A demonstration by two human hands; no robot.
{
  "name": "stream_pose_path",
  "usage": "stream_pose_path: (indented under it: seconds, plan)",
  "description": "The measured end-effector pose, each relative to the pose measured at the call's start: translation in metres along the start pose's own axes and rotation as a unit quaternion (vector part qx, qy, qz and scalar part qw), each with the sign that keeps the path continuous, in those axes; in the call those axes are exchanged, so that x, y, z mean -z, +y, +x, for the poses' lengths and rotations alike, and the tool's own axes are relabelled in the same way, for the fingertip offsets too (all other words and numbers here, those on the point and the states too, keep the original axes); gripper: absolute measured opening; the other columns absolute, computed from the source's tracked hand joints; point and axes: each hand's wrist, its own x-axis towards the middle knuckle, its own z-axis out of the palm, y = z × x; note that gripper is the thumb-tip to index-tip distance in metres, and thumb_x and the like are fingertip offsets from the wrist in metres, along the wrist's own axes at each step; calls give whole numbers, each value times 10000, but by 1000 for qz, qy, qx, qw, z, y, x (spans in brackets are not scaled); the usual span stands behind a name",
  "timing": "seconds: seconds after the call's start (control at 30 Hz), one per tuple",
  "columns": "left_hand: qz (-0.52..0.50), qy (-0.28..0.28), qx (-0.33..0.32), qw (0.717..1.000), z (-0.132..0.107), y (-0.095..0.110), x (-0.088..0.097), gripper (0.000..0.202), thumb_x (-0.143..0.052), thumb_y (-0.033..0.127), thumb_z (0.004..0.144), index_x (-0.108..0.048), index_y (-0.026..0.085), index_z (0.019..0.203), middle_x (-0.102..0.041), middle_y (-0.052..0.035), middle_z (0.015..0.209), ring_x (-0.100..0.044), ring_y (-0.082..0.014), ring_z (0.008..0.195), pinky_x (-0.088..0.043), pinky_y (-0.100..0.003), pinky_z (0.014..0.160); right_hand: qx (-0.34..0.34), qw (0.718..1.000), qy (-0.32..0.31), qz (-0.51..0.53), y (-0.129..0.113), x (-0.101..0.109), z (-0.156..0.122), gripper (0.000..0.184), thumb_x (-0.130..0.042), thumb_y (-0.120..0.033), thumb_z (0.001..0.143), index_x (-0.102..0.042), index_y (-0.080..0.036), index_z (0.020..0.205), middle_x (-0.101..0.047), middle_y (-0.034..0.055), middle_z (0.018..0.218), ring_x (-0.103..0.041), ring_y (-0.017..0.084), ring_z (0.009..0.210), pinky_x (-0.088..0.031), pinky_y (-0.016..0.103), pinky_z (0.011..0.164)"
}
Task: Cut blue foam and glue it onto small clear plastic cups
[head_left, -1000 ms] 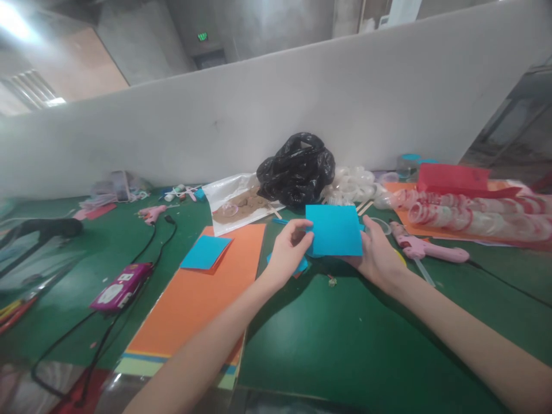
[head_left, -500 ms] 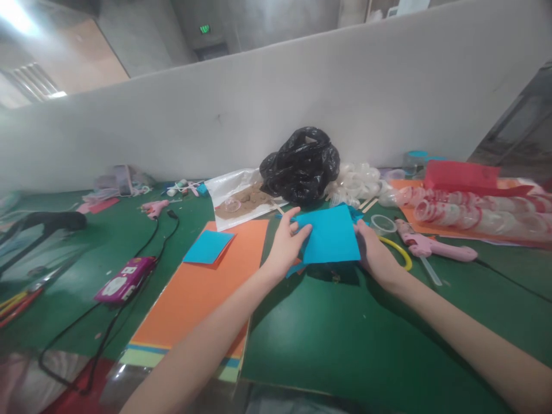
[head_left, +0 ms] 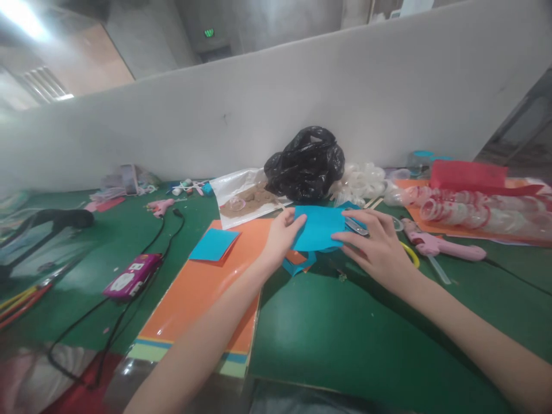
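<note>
A blue paper square (head_left: 319, 229) lies low over the green table (head_left: 345, 339), on top of smaller blue and orange scraps (head_left: 297, 260). My left hand (head_left: 282, 236) pinches its left edge. My right hand (head_left: 375, 247) is spread with fingers apart at the sheet's right edge, the index finger resting on the paper. The metal blades of a pair of scissors (head_left: 356, 225) show between my right fingers, and their yellow handle (head_left: 409, 254) sticks out behind the hand.
A stack of orange sheets (head_left: 207, 293) with a blue square (head_left: 213, 244) lies left. Behind stand a black plastic bag (head_left: 306, 164) and a white divider. A pink glue gun (head_left: 437, 246), rows of clear cups (head_left: 474, 213), a purple box (head_left: 133, 276) and cables surround.
The blue sheet came down from upright to nearly flat on the table. My right hand let go of its right edge and spread its fingers over the scissors there.
</note>
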Motion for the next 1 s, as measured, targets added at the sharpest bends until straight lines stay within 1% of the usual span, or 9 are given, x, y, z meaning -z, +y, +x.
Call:
stream_pose_path:
  seconds: [0.13,0.27,0.43,0.53,0.67,0.8,0.87,0.97,1.0]
  plan:
    - [5,-66,5,998,-5,4,-3,275,-752,400,796,-678,176,938,-742,-52,972,-667,-171,880,-508,-293,834,-8,1000,-6,26,-3,0,2,162,-572,-270,1007,-734,-275,996,-609,101,1298,-489,316,1220,-460,550,1074]
    - [75,-114,-6,991,-11,5,-5,263,-682,410,851,-705,171,961,-732,-30,944,-629,-146,819,-482,-262,759,-44,996,-33,67,-2,-5,0,205,-544,-328,1019,-742,-281,995,-632,103,1302,-507,325,1218,-443,575,1087]
    - [157,-181,-12,971,-18,4,-8,301,-609,466,907,-702,181,940,-662,11,819,-548,-119,719,-427,-237,671,-102,984,-30,141,2,-12,-2,214,-548,-395,1012,-714,-267,969,-638,110,1311,-568,321,1239,-453,564,1076]
    - [193,-194,-51,960,-22,7,-10,311,-559,451,945,-663,177,843,-608,18,791,-524,-119,754,-421,-239,719,-157,967,-43,195,0,-12,0,220,-559,-424,992,-685,-253,938,-705,103,1125,-659,295,1084,-518,497,981]
    - [201,-202,-35,958,-25,12,-13,405,-466,487,985,-599,174,764,-501,26,693,-466,-113,676,-386,-238,632,-235,942,-79,228,-4,-9,4,208,-587,-446,939,-661,-252,937,-725,64,910,-687,270,885,-551,424,843]
    - [181,-241,-13,953,-30,14,-14,345,-598,514,915,-662,177,951,-520,32,735,-447,-94,619,-366,-224,557,-279,919,-75,269,-6,-9,5,182,-601,-432,903,-634,-258,940,-709,43,913,-672,244,867,-544,379,804]
    - [180,-243,7,953,-31,14,-14,377,-648,519,881,-670,180,1043,-533,33,748,-438,-87,594,-346,-216,516,-297,908,-68,289,-6,-10,4,213,-612,-431,889,-626,-262,1017,-692,33,908,-664,237,861,-540,366,781]
    - [175,-237,28,955,-33,13,-13,380,-643,503,882,-665,182,1083,-559,29,740,-448,-89,567,-329,-213,474,-324,895,-67,300,-5,-11,5,346,-623,-468,877,-607,-260,1154,-670,16,869,-652,232,816,-530,357,737]
    - [173,-237,30,956,-32,12,-13,371,-632,499,888,-662,184,1082,-562,29,734,-448,-88,555,-327,-214,468,-328,894,-74,295,-5,-10,5,330,-619,-479,881,-616,-258,1127,-662,8,841,-644,226,787,-522,348,718]
